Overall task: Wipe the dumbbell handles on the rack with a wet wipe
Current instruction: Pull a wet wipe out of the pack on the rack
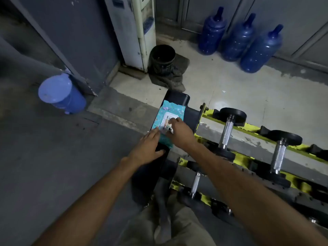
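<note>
- Presently, the wet-wipe pack [170, 119], teal with a white flap, lies flat on top of the black end post [179, 98] of the dumbbell rack [248, 128].
- Left hand [150, 148]: fingers straight and together, pressing down on the near end of the pack; it grips nothing.
- Right hand [179, 132]: fingers curled, fingertips pinching at the white flap of the pack. Whether a wipe has come out cannot be told.
- Upper tier of the rack, on yellow rails: two dumbbells with black heads, their metal handles [227, 133] [280, 154] bare and untouched, to the right of the pack.
- Lower tier: a third dumbbell handle [196, 181] shows between the forearms.
- Black bucket [162, 56] stands on a dark cloth [170, 79] beyond the rack, beside the base of a water dispenser [140, 31]; its inside is dark and the contents are unclear.
- Blue bin [60, 94] on the floor to the left, lid closed; contents hidden.
- Three blue water jugs [213, 32] [237, 38] [262, 48] stand in a row against the far wall, touching one another; their fill level cannot be told.
</note>
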Tool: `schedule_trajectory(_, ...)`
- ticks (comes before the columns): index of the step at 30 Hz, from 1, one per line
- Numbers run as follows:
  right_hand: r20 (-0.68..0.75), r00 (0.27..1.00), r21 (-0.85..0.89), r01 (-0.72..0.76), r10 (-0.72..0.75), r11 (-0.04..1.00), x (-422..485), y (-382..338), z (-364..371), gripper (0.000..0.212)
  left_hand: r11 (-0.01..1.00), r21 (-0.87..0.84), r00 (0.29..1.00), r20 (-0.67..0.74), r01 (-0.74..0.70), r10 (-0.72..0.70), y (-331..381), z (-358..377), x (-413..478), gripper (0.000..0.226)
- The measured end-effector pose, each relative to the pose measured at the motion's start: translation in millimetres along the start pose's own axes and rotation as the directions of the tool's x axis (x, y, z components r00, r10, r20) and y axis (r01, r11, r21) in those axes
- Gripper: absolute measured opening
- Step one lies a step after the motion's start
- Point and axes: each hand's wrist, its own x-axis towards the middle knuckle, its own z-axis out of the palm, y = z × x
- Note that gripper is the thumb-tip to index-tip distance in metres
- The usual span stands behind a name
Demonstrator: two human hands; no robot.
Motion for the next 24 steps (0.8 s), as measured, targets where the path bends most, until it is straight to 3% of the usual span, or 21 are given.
schedule_trajectory(8,-0.079,0.972,0.052,-0.217,0.221,0.975,50,-8,11,0.067,0.990,0.141,0.995,0.095,0.029,-0.043,-3,0,16,0.087)
schedule_trajectory(15,-0.108,0.953,0.102,-0.274,0.284,0.956,56,-13,14,0.067,0.976,0.216,0.992,0.120,0.012,-0.039,0,-3,17,0.086)
schedule_trajectory(22,-0.204,0.958,0.228,-0.154,0.202,0.961,28,6,1,0.034,0.954,0.299,0.990,0.131,0.019,-0.061,5,1,17,0.085)
schedule_trajectory(24,-0.245,0.950,0.189,-0.146,0.191,0.971,14,26,0,0.032,0.954,0.299,0.989,0.133,0.025,-0.067,5,2,17,0.088)
